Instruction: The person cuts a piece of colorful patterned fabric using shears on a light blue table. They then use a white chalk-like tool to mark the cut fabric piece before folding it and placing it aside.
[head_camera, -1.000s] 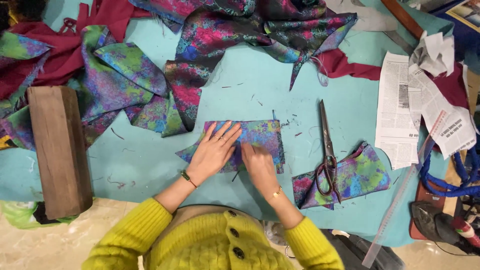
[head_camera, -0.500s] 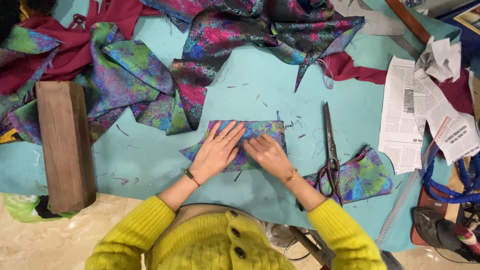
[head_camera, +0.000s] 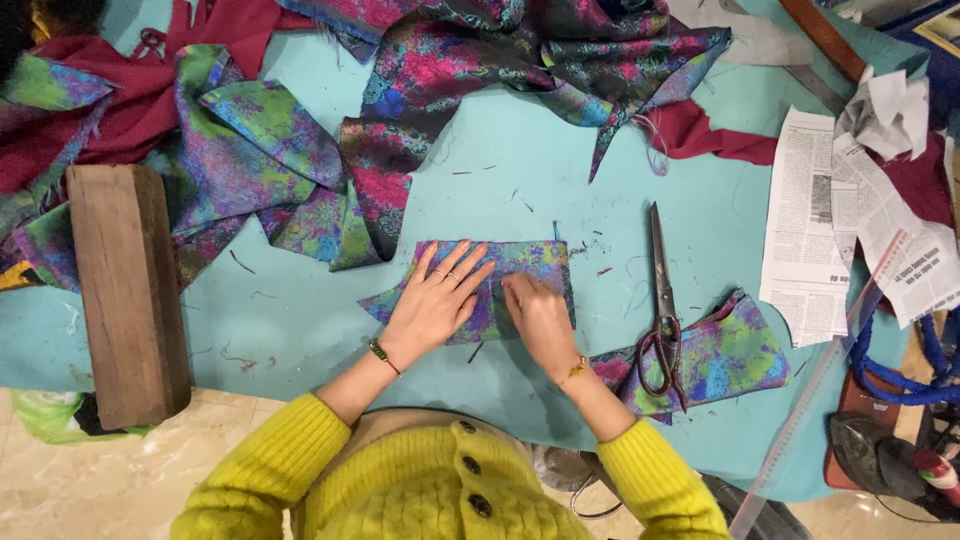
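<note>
A small folded piece of multicoloured patterned fabric (head_camera: 520, 262) lies flat on the turquoise table cover (head_camera: 520, 170), near the table's front edge and directly ahead of the person. The left hand (head_camera: 435, 305) rests on its left half, palm down, fingers spread and released, gripping nothing. The right hand (head_camera: 538, 318) presses on the right half with its fingers curled down onto the cloth; whether it pinches an edge cannot be told. Both wrists wear thin bracelets, and the sleeves are bright yellow knit.

Just right of the piece, a pair of scissors (head_camera: 661, 300) lies with blades pointing away from the person, its handles resting on another folded patterned scrap (head_camera: 725, 355). Further right are newspaper sheets (head_camera: 810, 240) and a clear ruler (head_camera: 820, 390). To the left, a wooden block (head_camera: 125, 290) stands along the table's edge. Large patterned fabric lengths (head_camera: 300, 170) and red cloth (head_camera: 140, 100) cover the far side.
</note>
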